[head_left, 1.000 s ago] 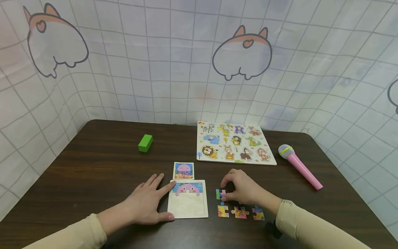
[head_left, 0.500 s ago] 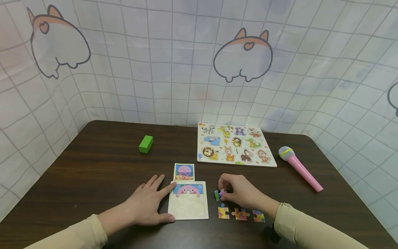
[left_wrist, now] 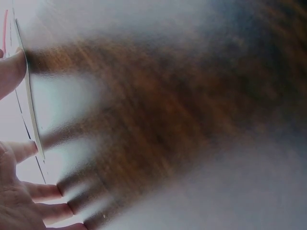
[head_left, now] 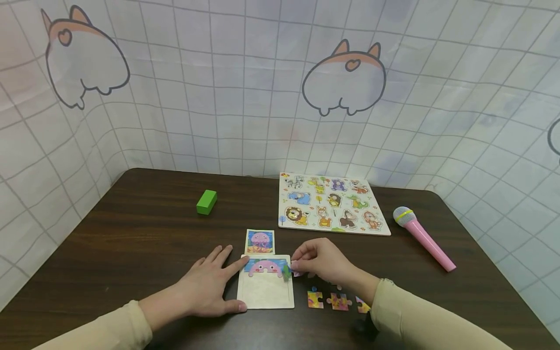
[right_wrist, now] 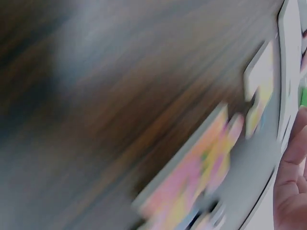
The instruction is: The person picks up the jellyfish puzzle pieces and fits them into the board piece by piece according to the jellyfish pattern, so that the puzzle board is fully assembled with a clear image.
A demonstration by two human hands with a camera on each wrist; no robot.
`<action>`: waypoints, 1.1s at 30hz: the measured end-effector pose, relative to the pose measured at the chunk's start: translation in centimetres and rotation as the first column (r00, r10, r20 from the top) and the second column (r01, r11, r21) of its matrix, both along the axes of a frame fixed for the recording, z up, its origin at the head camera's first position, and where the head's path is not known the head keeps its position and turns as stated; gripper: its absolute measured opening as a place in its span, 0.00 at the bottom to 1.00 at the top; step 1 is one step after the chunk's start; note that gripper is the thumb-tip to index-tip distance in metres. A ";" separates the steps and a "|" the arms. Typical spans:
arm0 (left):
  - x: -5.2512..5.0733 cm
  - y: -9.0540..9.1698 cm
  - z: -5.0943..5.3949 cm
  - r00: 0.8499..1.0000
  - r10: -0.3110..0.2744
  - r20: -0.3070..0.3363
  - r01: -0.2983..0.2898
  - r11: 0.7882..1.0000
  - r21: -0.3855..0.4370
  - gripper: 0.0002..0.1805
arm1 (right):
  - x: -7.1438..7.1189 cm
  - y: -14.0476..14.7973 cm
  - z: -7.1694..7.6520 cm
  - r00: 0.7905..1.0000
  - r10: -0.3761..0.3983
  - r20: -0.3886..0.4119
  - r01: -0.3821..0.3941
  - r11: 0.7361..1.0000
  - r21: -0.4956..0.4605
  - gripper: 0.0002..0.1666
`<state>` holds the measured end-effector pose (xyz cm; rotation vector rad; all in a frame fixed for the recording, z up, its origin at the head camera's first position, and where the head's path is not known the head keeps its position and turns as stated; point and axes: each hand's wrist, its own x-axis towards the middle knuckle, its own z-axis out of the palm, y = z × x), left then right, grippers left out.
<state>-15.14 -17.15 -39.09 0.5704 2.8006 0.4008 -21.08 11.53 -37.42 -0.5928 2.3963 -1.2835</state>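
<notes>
A small square puzzle tray (head_left: 265, 296) with a pale rim lies on the dark table, a strip of blue and pink jellyfish picture along its top. My left hand (head_left: 205, 287) is spread flat beside it; index finger and thumb touch its left edge. The left wrist view has this hand (left_wrist: 19, 201) with fingers straight at the tray's edge (left_wrist: 31, 110). Over the tray's right rim, my right hand (head_left: 325, 262) pinches a green, blue and pink puzzle piece (head_left: 286, 272), tilted and partly behind the fingers. A jellyfish picture card (head_left: 260, 241) adjoins the tray's top edge.
Several loose puzzle pieces (head_left: 340, 302) lie right of the tray, some partly under my right forearm. Farther back are an animal peg puzzle board (head_left: 332, 203), a pink toy microphone (head_left: 424, 238) and a green block (head_left: 206, 202). A grid-patterned cloth (head_left: 245, 97) hangs behind the table.
The right hand has lifted the green and pink puzzle piece from the table and carried it left to the tray's right rim. My left hand has stayed in place.
</notes>
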 end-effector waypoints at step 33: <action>0.1 0.0 -0.1 1.000 0.011 -0.018 -0.011 1.000 0.006 0.54 | 1.4 -9.0 -0.4 0.985 -0.151 0.082 0.140 0.982 0.127 0.13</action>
